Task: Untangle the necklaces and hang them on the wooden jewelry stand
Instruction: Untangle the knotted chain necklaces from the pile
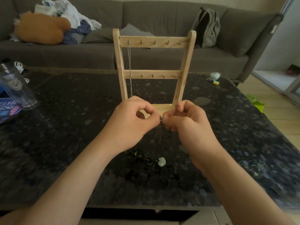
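Two bare forearms reach in from the bottom edge, which cuts them off. The left hand (131,118) and right hand (186,122) meet over the table. Each pinches the same thin chain (160,135) between thumb and forefinger, with the other fingers curled in. At the pinch point there is a small, blurred silvery lump, and I cannot tell whether it is a clasp or a knot.

From the fingertips the chain drops as a faint line, hard to follow against the dark top. It runs toward a tangled heap of necklaces (140,157) lying between the wrists. A pale green, rounded pendant (162,161) lies just beside the heap.

The table (65,127) is dark, speckled and glossy. Just beyond the hands stands the wooden jewelry stand (146,41) — pale wood, two uprights and two cross rails set with small brass hooks. The hands partly hide its base. One silver chain (129,62) hangs from the leftmost hook of the upper rail, and its lower end disappears behind the left hand.

At the left edge a clear tumbler (14,88) leans over a blue box (8,110), which the frame cuts off. The box's lettering is too blurred to read. Behind the table, a grey fabric sofa (162,13) holds a grey backpack (207,28) and an orange plush toy (40,28).
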{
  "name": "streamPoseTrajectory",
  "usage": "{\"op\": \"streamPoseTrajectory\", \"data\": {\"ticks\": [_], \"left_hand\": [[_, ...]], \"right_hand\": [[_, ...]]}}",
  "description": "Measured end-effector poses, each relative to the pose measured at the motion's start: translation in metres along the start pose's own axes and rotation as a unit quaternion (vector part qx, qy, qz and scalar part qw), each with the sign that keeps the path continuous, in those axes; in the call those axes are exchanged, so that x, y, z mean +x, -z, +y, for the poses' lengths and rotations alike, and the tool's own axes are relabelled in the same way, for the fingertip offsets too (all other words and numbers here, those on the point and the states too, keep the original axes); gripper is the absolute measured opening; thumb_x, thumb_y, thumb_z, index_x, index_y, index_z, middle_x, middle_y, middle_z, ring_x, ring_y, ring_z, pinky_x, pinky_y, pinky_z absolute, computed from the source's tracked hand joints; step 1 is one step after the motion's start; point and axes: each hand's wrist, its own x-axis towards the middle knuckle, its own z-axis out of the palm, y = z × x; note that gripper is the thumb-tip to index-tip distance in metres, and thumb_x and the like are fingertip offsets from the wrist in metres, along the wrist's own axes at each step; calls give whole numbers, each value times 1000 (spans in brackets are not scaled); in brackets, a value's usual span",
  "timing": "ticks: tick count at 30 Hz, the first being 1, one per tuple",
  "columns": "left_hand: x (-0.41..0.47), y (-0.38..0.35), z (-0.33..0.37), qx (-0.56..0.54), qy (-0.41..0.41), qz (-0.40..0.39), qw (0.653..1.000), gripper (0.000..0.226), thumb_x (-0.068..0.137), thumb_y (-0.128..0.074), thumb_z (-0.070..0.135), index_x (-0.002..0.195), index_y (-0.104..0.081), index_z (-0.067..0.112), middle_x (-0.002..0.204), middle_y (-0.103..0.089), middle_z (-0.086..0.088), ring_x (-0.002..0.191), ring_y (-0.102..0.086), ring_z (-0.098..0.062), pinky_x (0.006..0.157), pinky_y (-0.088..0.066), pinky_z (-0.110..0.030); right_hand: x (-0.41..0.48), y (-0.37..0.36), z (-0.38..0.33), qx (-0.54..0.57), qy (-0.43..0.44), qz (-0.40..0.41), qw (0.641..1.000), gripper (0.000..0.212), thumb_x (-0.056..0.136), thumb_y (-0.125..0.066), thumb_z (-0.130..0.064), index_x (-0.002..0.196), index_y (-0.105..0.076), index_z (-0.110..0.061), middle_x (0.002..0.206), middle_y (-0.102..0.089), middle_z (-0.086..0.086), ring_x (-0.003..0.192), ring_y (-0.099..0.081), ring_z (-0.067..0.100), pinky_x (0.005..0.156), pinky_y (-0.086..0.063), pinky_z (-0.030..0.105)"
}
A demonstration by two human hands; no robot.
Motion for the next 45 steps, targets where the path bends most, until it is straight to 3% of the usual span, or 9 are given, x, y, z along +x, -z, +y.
{"op": "streamPoseTrajectory", "data": {"ticks": [7, 12, 16, 19, 22, 27, 30, 39, 45], "left_hand": [[-4, -6, 6, -156, 76, 14, 985, 13, 86, -79, 35, 84, -83, 23, 93, -79, -2, 95, -71, -12, 97, -50, -30], [-5, -15, 6, -230, 122, 29, 965, 15, 86, -78, 31, 79, -83, 19, 71, -69, 18, 87, -61, -5, 92, -45, -37], [-6, -20, 8, -284, 128, 16, 950, 23, 87, -70, 37, 77, -81, 20, 78, -60, 3, 84, -53, -12, 87, -41, -40], [-6, -18, 9, -282, 113, 2, 953, 29, 88, -66, 40, 86, -81, 16, 86, -59, -5, 88, -53, -16, 87, -41, -40], [-7, -15, 9, -264, 99, -6, 959, 23, 99, -67, 33, 89, -83, 19, 85, -63, 1, 86, -57, -9, 87, -42, -35], [-6, -11, 7, -261, 100, -8, 960, 20, 101, -68, 29, 94, -85, 23, 83, -70, 10, 82, -60, -1, 92, -40, -35], [-6, -11, 7, -260, 107, -3, 960, 18, 101, -69, 29, 94, -86, 25, 75, -71, 23, 76, -61, 8, 94, -41, -36], [-6, -9, 7, -262, 126, 9, 957, 18, 101, -69, 29, 96, -86, 25, 80, -75, 18, 72, -63, 14, 83, -42, -31], [-5, -6, 5, -247, 144, 25, 958, 17, 100, -72, 32, 92, -86, 29, 69, -69, 23, 80, -62, 2, 87, -42, -33]], "right_hand": [[-2, -3, 0, 25, 5, 8, 1000, 33, 89, -59, 14, 90, -42, -15, 81, -62, 6, 72, -51, 17, 60, -46, 22], [-6, -8, 1, 8, 41, -4, 999, 27, 97, -55, 9, 92, -44, -14, 83, -57, 8, 71, -46, 18, 63, -42, 28], [-8, -10, 2, -27, 122, 0, 992, 27, 95, -55, 11, 91, -44, -13, 75, -52, 9, 59, -44, 11, 53, -39, 21], [-7, -8, 4, -43, 164, 20, 985, 26, 92, -61, 8, 89, -48, -14, 75, -56, 14, 62, -47, 14, 56, -42, 25], [-4, -4, 7, -35, 152, 49, 987, 17, 92, -64, 7, 93, -60, -10, 79, -65, 3, 69, -58, 14, 62, -50, 26], [0, 3, 8, -44, 86, 23, 995, 21, 95, -71, 3, 105, -73, -15, 98, -79, 4, 96, -77, 18, 88, -63, 31], [-2, 2, 6, -48, 67, 0, 997, 19, 95, -75, -1, 108, -75, -14, 97, -81, 0, 94, -79, 13, 85, -63, 26], [-5, -2, 7, -133, 111, 49, 984, 37, 83, -92, -16, 110, -68, -22, 86, -80, -6, 82, -78, 11, 73, -62, 27], [-3, 1, 10, -165, 118, 68, 977, 16, 93, -82, -12, 106, -76, -20, 82, -81, -11, 76, -78, 5, 70, -61, 20]]}}
